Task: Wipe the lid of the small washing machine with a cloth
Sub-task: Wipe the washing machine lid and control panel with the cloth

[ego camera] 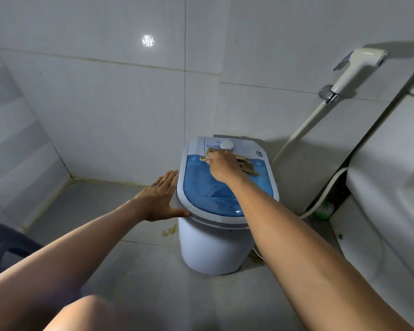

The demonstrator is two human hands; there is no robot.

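A small white washing machine [208,244] stands on the tiled floor against the wall. Its see-through blue lid [201,185] has a white rim and looks smeared near the front. Behind the lid sits a control panel with a round dial [226,145]. My right hand [224,167] grips a crumpled beige cloth [246,166] at the lid's far edge, just in front of the dial. My left hand [159,199] lies flat, fingers straight, against the left side of the machine's top, thumb at the front rim.
A white toilet [387,187] stands close on the right. A bidet sprayer [351,72] hangs on the wall above its hose. The tiled wall corner is at the left, grey floor in front. My knee [89,314] shows at the bottom.
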